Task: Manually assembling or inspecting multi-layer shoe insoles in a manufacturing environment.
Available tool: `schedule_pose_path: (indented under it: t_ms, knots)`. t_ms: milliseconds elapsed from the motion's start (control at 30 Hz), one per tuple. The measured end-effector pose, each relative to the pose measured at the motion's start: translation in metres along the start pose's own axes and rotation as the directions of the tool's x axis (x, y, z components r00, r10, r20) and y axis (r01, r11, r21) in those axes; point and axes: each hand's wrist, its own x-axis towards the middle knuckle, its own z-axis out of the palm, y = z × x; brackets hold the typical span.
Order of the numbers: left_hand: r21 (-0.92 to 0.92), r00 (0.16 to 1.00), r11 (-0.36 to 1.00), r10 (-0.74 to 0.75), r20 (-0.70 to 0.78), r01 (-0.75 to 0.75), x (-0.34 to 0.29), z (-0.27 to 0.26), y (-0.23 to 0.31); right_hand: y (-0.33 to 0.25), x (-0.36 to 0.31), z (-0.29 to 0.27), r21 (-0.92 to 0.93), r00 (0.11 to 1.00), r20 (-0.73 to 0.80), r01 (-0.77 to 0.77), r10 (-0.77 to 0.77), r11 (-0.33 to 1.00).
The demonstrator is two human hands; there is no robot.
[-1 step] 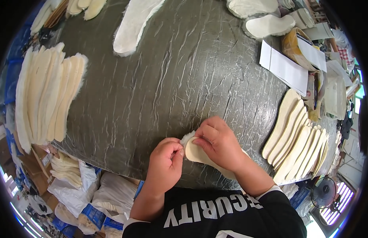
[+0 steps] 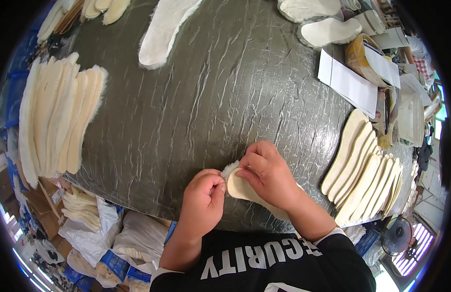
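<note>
A cream insole (image 2: 242, 190) with a fluffy white fleece rim lies at the table's near edge, just in front of me. The fingertips of my left hand (image 2: 204, 197) pinch the fleece at its rounded left end. My right hand (image 2: 268, 173) reaches over the insole, with thumb and index finger pinching its upper edge close to the same end. Part of the insole is hidden under my right hand and wrist, and its other end shows below them.
Fleece-edged insoles stand in a row (image 2: 62, 117) on the left. Overlapping cream insoles (image 2: 364, 170) lie at the right. One white fleece piece (image 2: 164, 36) lies at the far side, with more insoles (image 2: 331, 31) far right. White papers (image 2: 347, 82) lie beside a yellow container (image 2: 359, 56).
</note>
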Motion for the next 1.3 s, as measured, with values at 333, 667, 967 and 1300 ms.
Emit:
schedule_pose_path:
  t_ms: [333, 667, 967, 1300]
  knots:
    - [0.085, 0.997, 0.994, 0.065, -0.030, -0.062, 0.001, 0.003, 0.003, 0.008, -0.005, 0.000, 0.244, 0.979, 0.129, -0.184, 0.156, 0.952]
    - [-0.213, 0.997, 0.975, -0.062, 0.034, 0.068, -0.003, 0.000, 0.003, -0.002, -0.013, -0.010, 0.357, 0.984, 0.069, -0.176, 0.161, 0.917]
    - [-0.363, 0.988, 0.928, -0.026, 0.155, 0.081, 0.002, 0.003, -0.013, -0.004, -0.025, -0.021, 0.500, 0.970, 0.070, -0.236, 0.233, 0.833]
    - [-0.249, 0.987, 0.966, 0.100, 0.123, -0.067, 0.007, 0.001, -0.011, 0.010, -0.041, -0.032, 0.472, 0.957, 0.191, -0.285, 0.219, 0.834]
